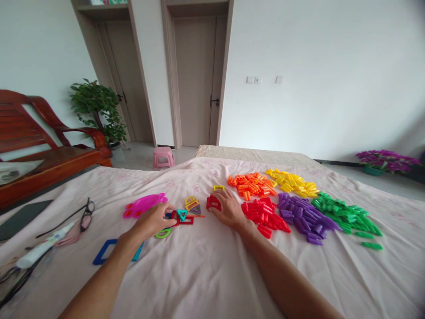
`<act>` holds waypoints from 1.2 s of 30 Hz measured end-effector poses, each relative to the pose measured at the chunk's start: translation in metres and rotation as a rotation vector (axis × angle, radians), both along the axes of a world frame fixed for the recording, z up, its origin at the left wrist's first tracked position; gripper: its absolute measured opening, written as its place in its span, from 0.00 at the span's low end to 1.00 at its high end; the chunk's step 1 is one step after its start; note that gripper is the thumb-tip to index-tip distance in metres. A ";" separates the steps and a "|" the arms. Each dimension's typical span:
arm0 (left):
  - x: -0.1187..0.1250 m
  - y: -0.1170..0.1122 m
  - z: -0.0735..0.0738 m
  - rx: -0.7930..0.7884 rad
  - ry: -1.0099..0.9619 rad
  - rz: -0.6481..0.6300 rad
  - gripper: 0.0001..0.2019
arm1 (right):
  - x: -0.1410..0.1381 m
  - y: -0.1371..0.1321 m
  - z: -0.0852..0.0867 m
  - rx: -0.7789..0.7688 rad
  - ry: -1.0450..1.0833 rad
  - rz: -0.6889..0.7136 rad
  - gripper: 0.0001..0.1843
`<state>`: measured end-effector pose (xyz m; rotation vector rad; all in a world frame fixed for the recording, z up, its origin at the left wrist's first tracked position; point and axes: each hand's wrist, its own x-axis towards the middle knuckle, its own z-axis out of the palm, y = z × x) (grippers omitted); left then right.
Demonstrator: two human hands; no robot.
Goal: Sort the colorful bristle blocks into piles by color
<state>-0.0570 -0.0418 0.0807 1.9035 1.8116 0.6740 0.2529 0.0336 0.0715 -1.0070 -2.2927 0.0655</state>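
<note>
My left hand (pixel 153 219) rests on the pink sheet (pixel 212 274) with its fingers curled at a cluster of flat plastic frames: a teal triangle (pixel 182 215), a red frame (pixel 183 219) and a green ring (pixel 162 233). Whether it grips one I cannot tell. My right hand (pixel 229 207) lies beside a red arch-shaped frame (pixel 213 203), fingers bent and touching it. A yellow frame (pixel 218 188) sits just beyond. A yellow-and-purple frame (pixel 192 204) lies between the hands.
Sorted heaps of short tubes lie right of my right hand: orange (pixel 252 184), yellow (pixel 294 182), red (pixel 265 214), purple (pixel 303 215), green (pixel 347 215). A pink plate (pixel 143 205), blue frame (pixel 108 250), glasses (pixel 84 215) and tube (pixel 43 249) lie left. A wooden bench (pixel 49 155) stands beyond.
</note>
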 end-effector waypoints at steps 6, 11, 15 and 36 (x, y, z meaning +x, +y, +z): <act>0.016 0.006 -0.014 0.029 -0.017 -0.008 0.18 | -0.010 -0.013 -0.005 0.072 0.061 0.078 0.20; 0.013 0.008 -0.019 0.021 -0.154 0.060 0.14 | -0.015 -0.017 -0.005 0.093 0.117 0.126 0.16; 0.008 0.007 -0.008 0.013 -0.203 0.081 0.13 | -0.014 -0.019 -0.004 0.099 0.138 0.147 0.15; 0.058 -0.013 0.020 -0.136 -0.630 -0.177 0.17 | -0.059 -0.058 0.001 -0.795 0.613 0.422 0.15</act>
